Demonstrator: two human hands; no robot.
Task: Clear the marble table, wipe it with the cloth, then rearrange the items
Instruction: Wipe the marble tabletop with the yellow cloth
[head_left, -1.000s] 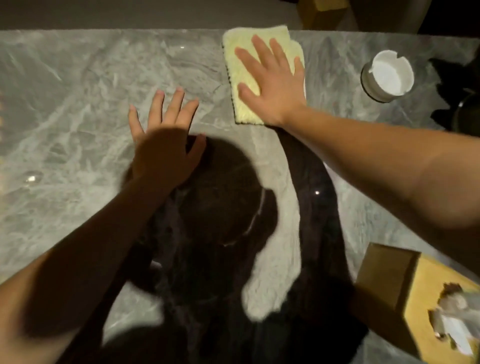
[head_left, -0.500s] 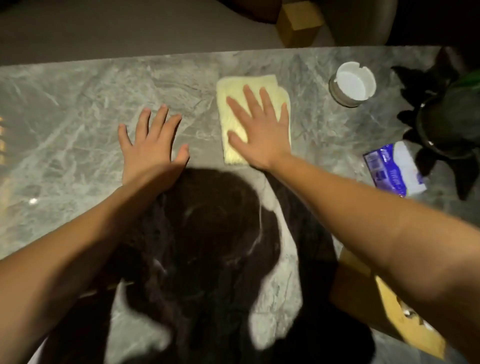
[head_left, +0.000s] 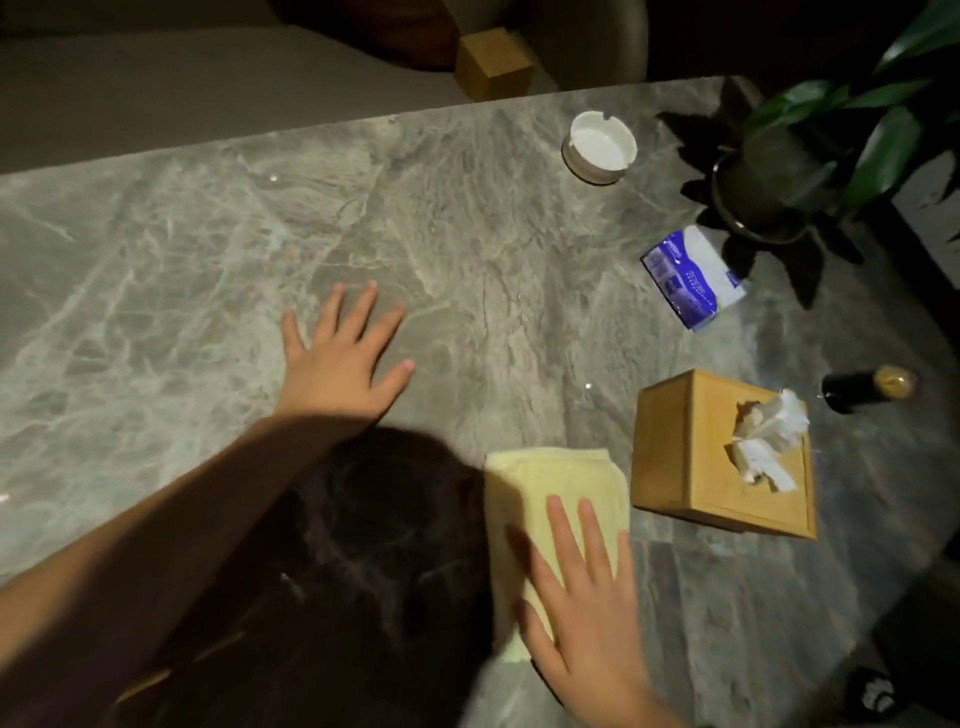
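Yellow cloth, folded, lies flat on the grey marble table, just beside the near-left corner of the wooden tissue box; I take this box as my landmark. My right hand presses flat on the near part of the cloth, fingers spread and gripping nothing. My left hand rests palm down on the bare marble, well to the left of the box, fingers also spread and holding nothing. Beyond the box lies a blue and white tissue packet, and further beyond stands a white ashtray. A potted plant stands beyond the box to the right. A dark bottle lies on its side just right of the box.
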